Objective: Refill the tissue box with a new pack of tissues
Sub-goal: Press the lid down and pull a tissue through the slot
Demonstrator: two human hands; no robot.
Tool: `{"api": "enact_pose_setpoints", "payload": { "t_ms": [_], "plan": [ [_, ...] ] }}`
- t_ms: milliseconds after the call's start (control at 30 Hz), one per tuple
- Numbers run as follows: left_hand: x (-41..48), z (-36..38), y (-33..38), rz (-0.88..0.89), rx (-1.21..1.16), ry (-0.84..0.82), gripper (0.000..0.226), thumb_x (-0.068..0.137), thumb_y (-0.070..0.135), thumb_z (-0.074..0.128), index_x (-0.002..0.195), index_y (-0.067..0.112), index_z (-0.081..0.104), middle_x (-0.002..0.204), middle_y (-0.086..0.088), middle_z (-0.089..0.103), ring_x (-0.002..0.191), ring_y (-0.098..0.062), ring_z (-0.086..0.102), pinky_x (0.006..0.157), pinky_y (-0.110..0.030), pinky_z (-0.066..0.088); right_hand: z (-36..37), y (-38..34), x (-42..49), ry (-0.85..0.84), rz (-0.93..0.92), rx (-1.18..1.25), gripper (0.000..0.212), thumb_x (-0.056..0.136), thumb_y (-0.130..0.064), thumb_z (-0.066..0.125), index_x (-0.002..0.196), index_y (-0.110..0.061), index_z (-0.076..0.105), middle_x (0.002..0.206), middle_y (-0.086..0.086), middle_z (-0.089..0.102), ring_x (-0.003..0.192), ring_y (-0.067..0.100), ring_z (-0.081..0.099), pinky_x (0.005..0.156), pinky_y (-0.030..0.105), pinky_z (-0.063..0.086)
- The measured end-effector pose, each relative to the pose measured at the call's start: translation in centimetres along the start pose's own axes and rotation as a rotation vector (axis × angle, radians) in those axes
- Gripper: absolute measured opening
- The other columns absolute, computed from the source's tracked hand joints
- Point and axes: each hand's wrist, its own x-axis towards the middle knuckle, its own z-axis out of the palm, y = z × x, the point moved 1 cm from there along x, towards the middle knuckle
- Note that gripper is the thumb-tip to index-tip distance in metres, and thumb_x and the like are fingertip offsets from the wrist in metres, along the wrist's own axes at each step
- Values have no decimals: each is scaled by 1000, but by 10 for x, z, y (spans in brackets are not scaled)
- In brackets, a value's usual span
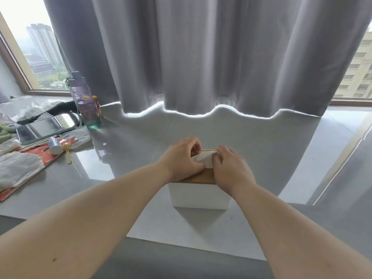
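A white tissue box (199, 196) with a light wooden lid (203, 177) stands on the grey counter in front of me. A white tissue (205, 159) sticks up from the lid between my hands. My left hand (182, 158) rests on the lid's left side with its fingers curled onto the tissue. My right hand (231, 166) lies over the lid's right side and pinches the tissue's right edge. The lid's slot and the tissues inside the box are hidden.
At the left are a purple water bottle (85, 101), a phone (44, 128), a small silver cylinder (54, 145), a yellow spoon (68, 153) and papers on a red sheet (24, 168). A grey curtain (201, 57) hangs behind the box. The counter's front edge runs near my forearms.
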Motion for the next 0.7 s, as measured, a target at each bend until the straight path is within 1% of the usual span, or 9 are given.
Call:
{"api": "enact_pose_setpoints", "payload": {
  "t_ms": [67,100,200,233,300,367,467,533,700],
  "plan": [
    [0,-1,1,9,39,26,6,78,24,59,82,22,55,85,10,55,80,-12,51,67,-17,38,-1,-1,0,-1,-3,-1,26,99,-31,31,75,-24,38,83,-5,47,77,16,46,51,25,28],
    [0,-1,1,6,28,43,2,81,23,56,81,21,58,87,9,56,81,-12,52,68,-18,39,-1,-1,0,-6,0,5,26,98,-32,32,75,-24,38,83,-5,47,76,16,46,51,25,28],
    [-2,-1,-1,2,-18,60,19,89,19,47,89,21,65,94,7,62,87,-12,54,75,-23,41,-3,-1,-1,-29,28,48,17,97,-29,36,82,-23,41,79,-6,48,70,14,46,50,26,27],
    [-2,0,-1,11,-22,55,22,91,19,45,94,22,67,97,7,64,89,-11,55,76,-23,41,-4,-1,-1,-29,31,56,17,96,-28,37,80,-22,40,77,-6,47,67,12,44,50,27,27],
    [-3,-1,0,7,-34,58,20,91,23,49,101,25,65,99,11,63,90,-9,54,77,-21,40,-4,-1,0,-25,36,59,21,96,-24,36,75,-19,38,74,-4,45,63,11,40,50,27,25],
    [-6,-2,0,-35,-51,81,17,83,25,57,100,28,60,93,13,61,84,-9,53,71,-21,40,-4,-1,0,-14,45,69,21,95,-22,36,75,-16,36,72,-2,44,62,13,39,50,29,25],
    [-13,-3,-6,-129,-102,129,23,77,18,55,96,30,52,80,6,59,74,-15,53,62,-29,43,-3,-2,0,-18,61,91,18,93,-22,37,78,-13,38,71,-2,44,63,18,40,50,29,27],
    [-15,-3,-11,-161,-128,166,26,76,15,52,93,34,50,77,4,59,72,-17,55,61,-34,46,-4,-3,0,-28,82,117,14,91,-24,39,81,-14,40,71,-2,46,63,18,41,50,29,28],
    [-10,0,-18,-180,-120,189,18,79,16,46,86,32,51,72,4,58,69,-17,53,60,-37,46,-6,-4,2,-50,102,189,10,91,-24,39,92,-15,43,73,1,50,62,17,43,51,30,33]
  ]
}}
